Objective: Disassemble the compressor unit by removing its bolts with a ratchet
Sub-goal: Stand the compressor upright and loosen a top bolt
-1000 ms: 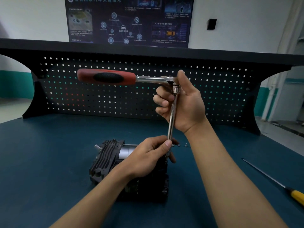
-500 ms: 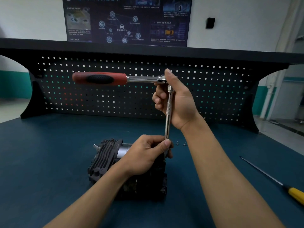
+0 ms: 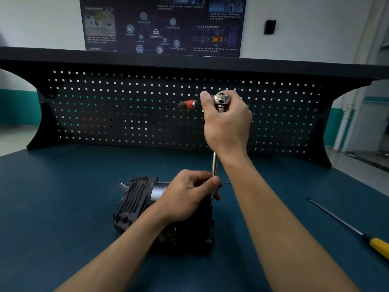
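Head view. Black compressor [image 3: 134, 207] sits on the blue bench [image 3: 63, 207], centre and low in frame. Ribbed casing faces left, with a short metal stub [image 3: 123, 185] poking out at its upper left. A silver cylindrical section [image 3: 157, 192] shows just behind the ribs. The right half of the unit is dark and partly hidden under the left wrist; no bolt heads can be made out.

Ratchet [image 3: 221, 99] is held high above the unit. Its chrome head faces the camera; the red grip [image 3: 187, 104] points away to the left, foreshortened. A long chrome extension bar [image 3: 215, 163] drops near-vertical from the head down to the top right of the compressor. The tip is hidden behind fingers.

Right hand [image 3: 227, 125]: fingers wrapped round the top of the bar just under the ratchet head, thumb raised along the left side of the head.

Left hand [image 3: 189, 194]: fingers curled round the lower end of the bar, thumb tip pressed against the shaft, wrist over the compressor body.

A few small dark bits [image 3: 227, 182] lie on the bench just right of the bar; too small to tell what they are. A screwdriver [image 3: 376, 245] with a yellow handle and long thin shaft lies at the right, well apart from the unit. A black pegboard [image 3: 126, 114] backs the bench, a dark poster [image 3: 162, 26] hangs on the wall above, and a small black box [image 3: 269, 26] is on the wall to its right.
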